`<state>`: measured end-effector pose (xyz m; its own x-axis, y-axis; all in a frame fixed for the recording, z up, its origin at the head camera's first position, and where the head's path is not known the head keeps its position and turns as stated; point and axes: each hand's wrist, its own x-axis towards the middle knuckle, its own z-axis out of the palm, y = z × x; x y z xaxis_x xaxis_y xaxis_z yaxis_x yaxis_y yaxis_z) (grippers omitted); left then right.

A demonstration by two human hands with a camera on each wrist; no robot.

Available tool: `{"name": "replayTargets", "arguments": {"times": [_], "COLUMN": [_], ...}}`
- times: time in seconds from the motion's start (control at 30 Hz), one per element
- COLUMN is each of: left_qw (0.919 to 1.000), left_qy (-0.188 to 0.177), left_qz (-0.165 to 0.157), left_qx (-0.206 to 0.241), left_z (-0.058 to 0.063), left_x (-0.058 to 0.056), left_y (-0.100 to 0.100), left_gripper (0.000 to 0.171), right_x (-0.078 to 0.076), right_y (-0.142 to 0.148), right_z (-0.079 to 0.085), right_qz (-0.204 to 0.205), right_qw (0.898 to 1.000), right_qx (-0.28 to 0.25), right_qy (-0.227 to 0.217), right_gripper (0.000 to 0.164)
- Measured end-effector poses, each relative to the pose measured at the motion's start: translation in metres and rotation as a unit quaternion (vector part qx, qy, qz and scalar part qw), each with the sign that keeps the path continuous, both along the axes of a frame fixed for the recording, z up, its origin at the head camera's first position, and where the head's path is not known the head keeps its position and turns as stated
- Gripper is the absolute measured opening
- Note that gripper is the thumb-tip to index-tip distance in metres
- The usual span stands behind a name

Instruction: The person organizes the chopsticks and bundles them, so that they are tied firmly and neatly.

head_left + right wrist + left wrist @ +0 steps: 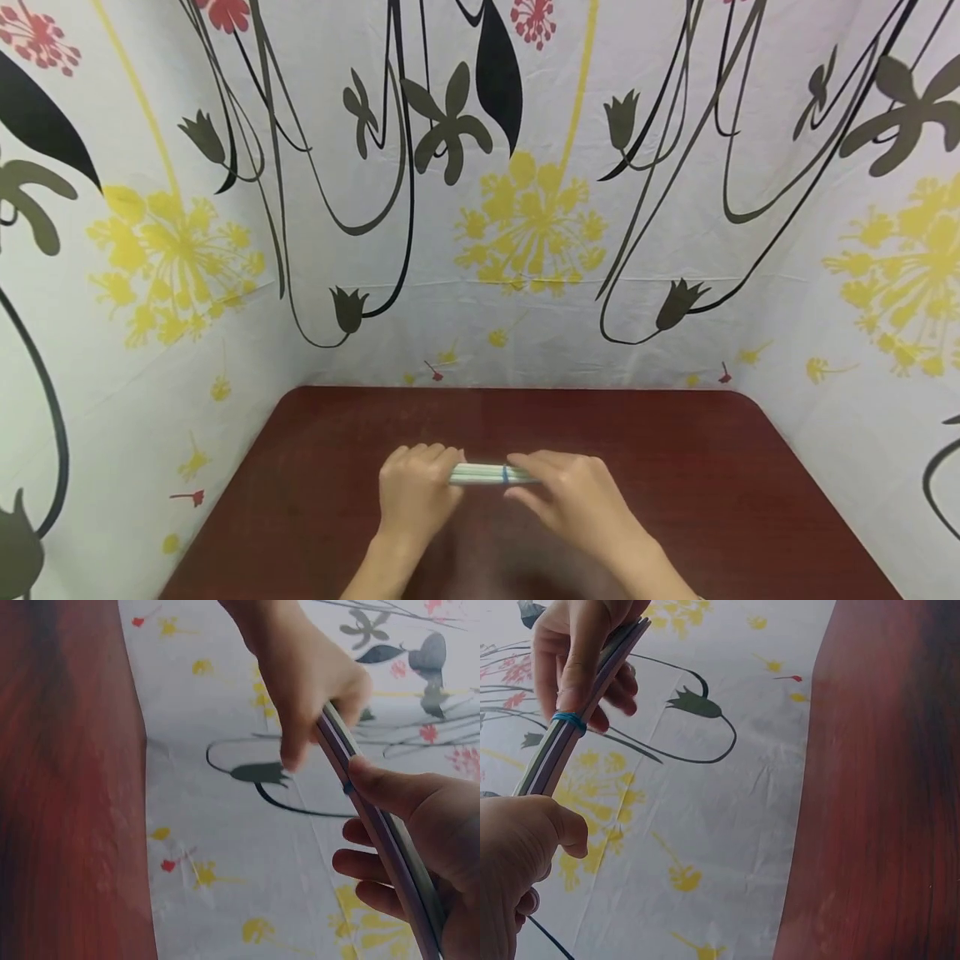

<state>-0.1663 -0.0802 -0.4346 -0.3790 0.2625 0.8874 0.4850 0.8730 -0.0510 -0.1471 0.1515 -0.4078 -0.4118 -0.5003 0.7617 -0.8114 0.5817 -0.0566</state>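
Observation:
A bundle of thin, straight, straw-like sticks (477,474) is held level above the table in the head view, pale green there, with purple tones in both wrist views. A blue rubber band (506,474) circles it. My left hand (420,487) grips one end, fingers curled round it. Toward the other end, my right hand (577,496) holds the bundle, its thumb tip right at the blue band (348,787) in the right wrist view and the other fingers along the far side. Part of each end is hidden by the hands.
Below the hands lies a dark reddish-brown table (600,425) with rounded far corners. A white cloth (300,250) printed with yellow, grey and red flowers stands behind it and along both sides.

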Motion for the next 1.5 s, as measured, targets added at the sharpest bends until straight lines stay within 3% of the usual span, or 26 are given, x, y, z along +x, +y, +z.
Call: {"name": "replayTargets", "arguments": {"times": [0.17, 0.3, 0.43, 0.5, 0.6, 0.67, 0.73, 1.03, 1.27, 1.5], "left_qw": [1.0000, 0.9995, 0.9929, 0.9812, 0.9519, 0.9367, 0.9300, 0.9169, 0.9309, 0.9284], "left_qy": [0.005, -0.004, -0.074, -0.142, -0.254, -0.302, -0.324, -0.371, -0.327, -0.323], "left_qz": [-0.001, -0.032, -0.090, -0.128, -0.168, -0.173, -0.166, -0.120, -0.078, -0.074], "left_qx": [0.005, -0.006, -0.021, -0.029, -0.034, -0.040, -0.048, -0.086, -0.144, -0.167], "left_z": [-0.001, -0.004, -0.008, -0.009, -0.009, -0.009, -0.011, -0.032, -0.051, -0.070], "left_x": [-0.001, -0.007, -0.013, -0.016, -0.021, -0.024, -0.027, -0.040, -0.061, -0.078], "left_y": [-0.002, -0.008, -0.020, -0.026, -0.034, -0.037, -0.040, -0.049, -0.048, -0.044], "left_gripper": [0.023, 0.015, 0.025, 0.034, 0.037, 0.032, 0.027, 0.024, 0.023, 0.022], "right_x": [-0.003, -0.009, -0.018, -0.022, -0.028, -0.033, -0.039, -0.064, -0.079, -0.092], "right_y": [0.014, 0.024, 0.032, 0.036, 0.041, 0.044, 0.046, 0.055, 0.059, 0.061], "right_z": [-0.002, -0.004, -0.007, -0.010, -0.016, -0.021, -0.027, -0.051, -0.068, -0.090], "right_qz": [0.012, 0.028, 0.035, 0.033, 0.036, 0.044, 0.052, 0.027, -0.013, -0.062], "right_qw": [1.000, 0.999, 0.998, 0.998, 0.996, 0.995, 0.993, 0.985, 0.983, 0.973], "right_qx": [-0.016, -0.012, -0.005, -0.003, -0.001, 0.004, 0.013, 0.059, 0.087, 0.118], "right_qy": [-0.020, -0.029, -0.045, -0.058, -0.076, -0.087, -0.101, -0.163, -0.161, -0.187], "right_gripper": [0.030, 0.027, 0.028, 0.030, 0.031, 0.030, 0.029, 0.016, 0.018, 0.015]}}
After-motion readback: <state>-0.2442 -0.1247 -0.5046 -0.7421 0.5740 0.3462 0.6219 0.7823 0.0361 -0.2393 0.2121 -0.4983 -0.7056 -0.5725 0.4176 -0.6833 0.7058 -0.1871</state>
